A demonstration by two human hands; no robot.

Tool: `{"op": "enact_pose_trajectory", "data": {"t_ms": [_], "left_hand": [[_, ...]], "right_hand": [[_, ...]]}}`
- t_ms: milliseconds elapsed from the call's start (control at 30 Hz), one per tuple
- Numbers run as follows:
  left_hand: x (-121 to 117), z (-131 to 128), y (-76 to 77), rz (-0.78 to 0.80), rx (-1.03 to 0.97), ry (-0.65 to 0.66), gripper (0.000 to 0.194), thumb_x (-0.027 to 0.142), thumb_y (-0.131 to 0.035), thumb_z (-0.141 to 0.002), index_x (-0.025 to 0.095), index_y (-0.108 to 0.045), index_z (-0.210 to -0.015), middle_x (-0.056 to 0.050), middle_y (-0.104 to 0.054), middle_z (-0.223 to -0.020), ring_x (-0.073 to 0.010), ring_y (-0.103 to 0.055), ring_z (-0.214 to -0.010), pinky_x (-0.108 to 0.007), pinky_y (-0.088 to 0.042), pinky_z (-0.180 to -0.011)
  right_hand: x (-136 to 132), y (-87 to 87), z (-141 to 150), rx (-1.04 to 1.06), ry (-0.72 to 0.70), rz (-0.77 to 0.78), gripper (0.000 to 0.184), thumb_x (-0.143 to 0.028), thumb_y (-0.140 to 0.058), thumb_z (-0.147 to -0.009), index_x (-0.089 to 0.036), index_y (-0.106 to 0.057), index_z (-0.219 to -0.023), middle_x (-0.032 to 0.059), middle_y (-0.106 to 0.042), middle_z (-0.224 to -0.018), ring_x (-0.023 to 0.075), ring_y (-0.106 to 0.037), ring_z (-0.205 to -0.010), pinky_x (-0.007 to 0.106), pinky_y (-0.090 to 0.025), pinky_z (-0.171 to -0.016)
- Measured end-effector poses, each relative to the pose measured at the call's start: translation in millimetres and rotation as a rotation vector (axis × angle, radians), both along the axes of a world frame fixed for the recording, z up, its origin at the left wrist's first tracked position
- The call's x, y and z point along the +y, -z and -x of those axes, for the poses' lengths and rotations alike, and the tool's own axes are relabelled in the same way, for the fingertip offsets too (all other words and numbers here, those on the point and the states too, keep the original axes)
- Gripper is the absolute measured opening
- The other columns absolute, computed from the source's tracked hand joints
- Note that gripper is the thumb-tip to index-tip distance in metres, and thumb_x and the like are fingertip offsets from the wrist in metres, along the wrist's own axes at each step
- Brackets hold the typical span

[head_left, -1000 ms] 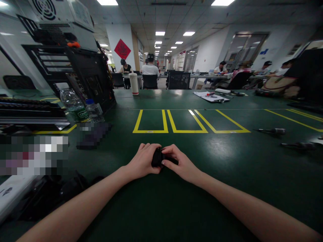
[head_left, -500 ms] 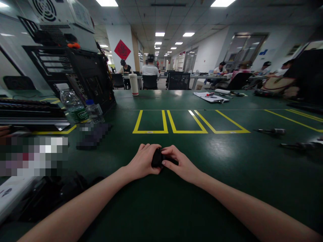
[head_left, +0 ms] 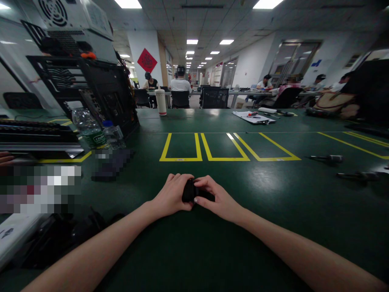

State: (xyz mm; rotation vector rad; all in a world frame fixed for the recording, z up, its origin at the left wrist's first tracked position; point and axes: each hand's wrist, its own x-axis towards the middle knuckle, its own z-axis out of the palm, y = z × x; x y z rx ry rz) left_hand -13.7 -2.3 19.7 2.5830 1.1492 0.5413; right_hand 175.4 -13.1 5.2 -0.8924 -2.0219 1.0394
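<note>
A small black object (head_left: 188,191) sits between my two hands, low over the green table (head_left: 261,219); its kind I cannot make out. My left hand (head_left: 172,193) is closed around its left side, with the thumb below and the fingers over the top. From the right, my right hand (head_left: 217,196) grips the object's right end between thumb and fingertips. Part of the dark piece shows in the gap under the right fingers. The palms and fingers hide much of it.
Yellow tape outlines (head_left: 180,159) lie beyond my hands. Two screwdriver-like tools (head_left: 330,158) rest at the right. A clipboard (head_left: 253,117) and a white cup (head_left: 161,102) stand farther back. At left are plastic bottles (head_left: 114,134), a computer case (head_left: 106,93) and another person's hand (head_left: 5,158).
My hands hold almost the same pose around the black object. The right thumb has shifted very slightly. At the far left, the other person's hand has moved a little.
</note>
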Motion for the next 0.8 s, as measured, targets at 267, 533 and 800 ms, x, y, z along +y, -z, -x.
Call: {"op": "enact_pose_trajectory", "data": {"t_ms": [267,533,800], "left_hand": [[-1,0,-2.3,0.005,-0.014,0.004,0.054,0.030,-0.064,-0.067,0.019,-0.038,-0.113,-0.006,-0.053,-0.106,-0.0238,-0.051,-0.094,-0.037,-0.035,-0.081],[2,0,4.6,-0.019,-0.010,0.009,0.057,0.029,-0.065,-0.064,0.018,-0.038,-0.113,-0.007,-0.052,-0.107,-0.0236,-0.050,-0.094,-0.037,-0.035,-0.081],[2,0,5.6,-0.017,-0.018,0.008,0.055,0.030,-0.064,-0.066,0.019,-0.038,-0.113,-0.006,-0.053,-0.106,-0.0237,-0.050,-0.093,-0.037,-0.035,-0.080]], "right_hand": [[1,0.1,3,0.045,-0.001,0.108,0.029,-0.019,-0.051,-0.080,-0.023,-0.042,-0.107,0.0027,-0.049,-0.108,0.0173,-0.050,-0.104,0.041,-0.042,-0.092],[0,0.3,0,0.005,-0.006,0.018,0.030,-0.018,-0.056,-0.077,-0.023,-0.044,-0.103,0.0025,-0.046,-0.108,0.0174,-0.049,-0.102,0.039,-0.043,-0.091],[2,3.4,2,0.041,0.005,0.074,0.027,-0.020,-0.052,-0.080,-0.024,-0.043,-0.106,0.0019,-0.049,-0.106,0.0169,-0.051,-0.102,0.039,-0.043,-0.091]]}}
